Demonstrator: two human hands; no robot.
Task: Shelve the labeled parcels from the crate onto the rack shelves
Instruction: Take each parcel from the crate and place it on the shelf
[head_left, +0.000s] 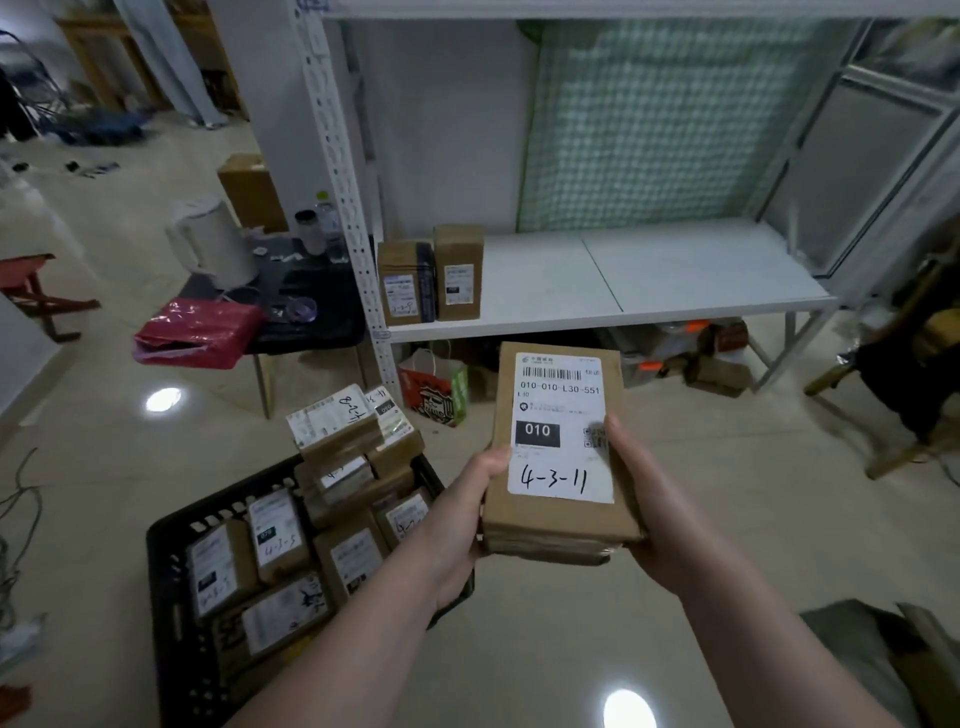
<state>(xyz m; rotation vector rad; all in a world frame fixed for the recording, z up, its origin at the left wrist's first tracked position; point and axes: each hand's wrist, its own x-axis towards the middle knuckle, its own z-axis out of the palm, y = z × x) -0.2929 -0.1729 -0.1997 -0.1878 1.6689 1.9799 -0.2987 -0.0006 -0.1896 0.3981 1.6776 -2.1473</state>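
A brown cardboard parcel (558, 374) with a white label reading 4-3-11 is held up in front of me, over the floor. My left hand (457, 519) grips its left edge and my right hand (654, 499) grips its right edge, thumb on the label. Below left, a black plastic crate (171, 597) on the floor holds several labeled brown parcels, some stacked above its rim. Ahead stands the white rack; its low shelf (649, 280) carries two upright parcels (431, 275) at its left end.
A small dark table (306, 322) with a white kettle (213, 244) and a red bag (197, 332) stands left of the rack. Bags and boxes lie under the shelf. A wooden chair (893, 364) is at the right. Cables trail along the left floor.
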